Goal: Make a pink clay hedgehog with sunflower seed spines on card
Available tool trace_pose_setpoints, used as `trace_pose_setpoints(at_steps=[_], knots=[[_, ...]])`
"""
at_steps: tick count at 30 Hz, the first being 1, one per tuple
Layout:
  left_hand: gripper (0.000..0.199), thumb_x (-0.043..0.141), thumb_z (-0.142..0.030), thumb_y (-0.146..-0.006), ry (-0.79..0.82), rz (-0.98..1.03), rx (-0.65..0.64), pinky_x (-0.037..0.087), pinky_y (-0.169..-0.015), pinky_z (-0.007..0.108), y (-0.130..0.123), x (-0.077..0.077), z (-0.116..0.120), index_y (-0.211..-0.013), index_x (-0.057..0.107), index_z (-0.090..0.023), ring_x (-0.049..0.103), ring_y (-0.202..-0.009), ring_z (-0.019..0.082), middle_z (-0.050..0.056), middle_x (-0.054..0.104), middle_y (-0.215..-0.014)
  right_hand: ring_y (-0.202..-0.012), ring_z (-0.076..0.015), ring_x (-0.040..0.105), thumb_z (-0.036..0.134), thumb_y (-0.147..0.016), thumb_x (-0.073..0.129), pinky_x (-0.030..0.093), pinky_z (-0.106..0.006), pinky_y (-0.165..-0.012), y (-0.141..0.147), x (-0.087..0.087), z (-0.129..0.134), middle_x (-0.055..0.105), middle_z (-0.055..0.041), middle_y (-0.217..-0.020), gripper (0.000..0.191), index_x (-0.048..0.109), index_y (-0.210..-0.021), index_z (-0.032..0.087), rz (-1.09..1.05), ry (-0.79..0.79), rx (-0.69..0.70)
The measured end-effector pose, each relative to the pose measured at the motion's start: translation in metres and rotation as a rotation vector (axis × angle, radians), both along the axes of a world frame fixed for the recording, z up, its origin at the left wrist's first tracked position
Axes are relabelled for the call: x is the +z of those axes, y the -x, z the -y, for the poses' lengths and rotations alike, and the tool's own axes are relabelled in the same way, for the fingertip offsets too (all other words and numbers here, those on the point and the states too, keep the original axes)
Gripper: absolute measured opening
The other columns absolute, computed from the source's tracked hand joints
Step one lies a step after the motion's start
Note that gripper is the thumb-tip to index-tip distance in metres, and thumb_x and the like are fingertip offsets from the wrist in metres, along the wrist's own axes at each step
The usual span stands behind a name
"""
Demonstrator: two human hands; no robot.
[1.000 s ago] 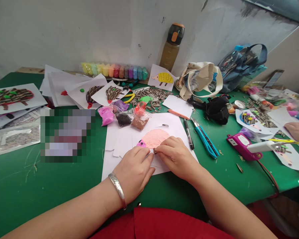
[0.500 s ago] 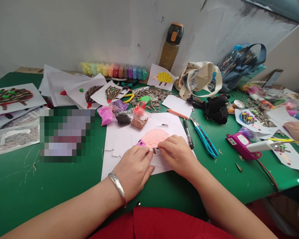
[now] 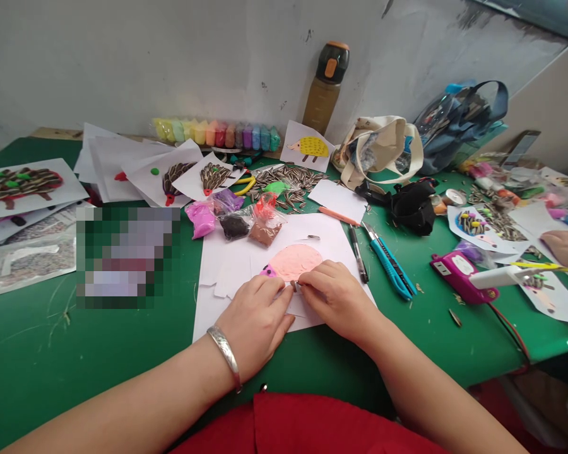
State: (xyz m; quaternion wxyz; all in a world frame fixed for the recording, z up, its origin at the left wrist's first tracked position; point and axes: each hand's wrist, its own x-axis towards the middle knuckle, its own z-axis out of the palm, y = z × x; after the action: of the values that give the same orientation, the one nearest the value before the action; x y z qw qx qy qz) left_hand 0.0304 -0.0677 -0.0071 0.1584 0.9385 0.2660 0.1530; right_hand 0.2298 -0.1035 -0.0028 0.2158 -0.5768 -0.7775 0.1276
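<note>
A hedgehog-shaped piece of pink clay lies flat on white paper, with a magenta clay face and dark dots at its left end. Beneath its belly is a small brown clay leg. My left hand rests on the paper, fingers stretched out, their tips at the leg's left side. From the right, my right hand pinches with thumb and forefinger at the leg's right side. What sits between those fingertips is mostly hidden, but it looks like brown clay.
Behind the paper lie bagged clay and sunflower seeds. A pen and a blue utility knife lie to the right, near a magenta glue-gun-like device. Finished pictures are at left. Another person's hand is far right.
My right fingertips have shifted slightly left and down, closer to the brown leg. The left hand stays almost where it was.
</note>
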Motion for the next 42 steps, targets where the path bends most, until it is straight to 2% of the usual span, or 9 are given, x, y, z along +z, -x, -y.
trace_pose_setpoints(at_steps=[5,11,20,24,31,38,42], knots=[[0.020,0.045,-0.023,-0.093,0.029,-0.017,-0.036,0.049,-0.085,0.044,0.002,0.004,-0.003,-0.103,0.059,-0.013,0.052,-0.093,0.025,0.011,0.057,-0.100,-0.081,-0.0179,0.055,0.018,-0.093,0.049,0.037,-0.032,-0.075,0.004,0.005,0.006,0.064,-0.0029,-0.081,0.014,0.063,-0.090,0.020,0.031,-0.017,-0.049],[0.018,0.045,-0.022,-0.093,0.015,-0.026,-0.042,0.050,-0.085,0.045,0.002,0.004,-0.002,-0.098,0.059,-0.012,0.051,-0.093,0.025,0.011,0.057,-0.098,-0.076,-0.0185,0.053,0.016,-0.091,0.048,0.038,-0.031,-0.072,0.018,0.011,0.014,0.062,-0.0034,-0.076,0.015,0.061,-0.086,0.019,0.091,-0.075,-0.125],[0.018,0.048,-0.023,-0.092,-0.033,-0.036,-0.039,0.049,-0.088,0.046,0.001,0.000,0.000,-0.093,0.061,-0.011,0.052,-0.094,0.026,0.012,0.058,-0.096,-0.074,-0.0180,0.054,0.013,-0.089,0.049,0.040,-0.030,-0.068,0.040,-0.004,0.025,0.062,-0.0029,-0.076,0.013,0.059,-0.084,0.019,0.009,-0.095,-0.254],[0.020,0.046,-0.024,-0.093,-0.055,-0.049,-0.054,0.049,-0.087,0.044,0.002,-0.002,0.001,-0.091,0.063,-0.012,0.052,-0.091,0.025,0.011,0.058,-0.093,-0.077,-0.0187,0.054,0.013,-0.091,0.047,0.041,-0.031,-0.070,0.043,-0.008,0.023,0.063,-0.0041,-0.079,0.015,0.059,-0.084,0.019,0.007,-0.125,-0.234],[0.022,0.046,-0.025,-0.094,-0.047,-0.069,-0.040,0.049,-0.084,0.044,0.001,0.000,0.001,-0.088,0.063,-0.012,0.051,-0.087,0.025,0.011,0.058,-0.092,-0.071,-0.0189,0.049,0.010,-0.090,0.044,0.038,-0.032,-0.066,0.044,-0.015,0.018,0.056,-0.0035,-0.069,0.020,0.053,-0.075,0.019,0.088,-0.186,-0.228],[0.022,0.044,-0.023,-0.094,-0.042,-0.058,-0.046,0.048,-0.084,0.044,0.001,0.001,0.001,-0.089,0.063,-0.013,0.050,-0.087,0.024,0.011,0.058,-0.091,-0.069,-0.0184,0.046,0.012,-0.092,0.041,0.036,-0.032,-0.065,0.044,-0.016,0.018,0.053,-0.0030,-0.067,0.023,0.051,-0.072,0.020,0.106,-0.221,-0.204],[0.023,0.044,-0.024,-0.094,-0.042,-0.062,-0.047,0.049,-0.084,0.044,0.001,0.001,0.001,-0.089,0.063,-0.012,0.050,-0.087,0.025,0.011,0.058,-0.092,-0.072,-0.0183,0.049,0.011,-0.091,0.042,0.038,-0.031,-0.066,0.044,-0.015,0.017,0.057,-0.0038,-0.070,0.021,0.053,-0.075,0.020,0.050,-0.207,-0.216]])
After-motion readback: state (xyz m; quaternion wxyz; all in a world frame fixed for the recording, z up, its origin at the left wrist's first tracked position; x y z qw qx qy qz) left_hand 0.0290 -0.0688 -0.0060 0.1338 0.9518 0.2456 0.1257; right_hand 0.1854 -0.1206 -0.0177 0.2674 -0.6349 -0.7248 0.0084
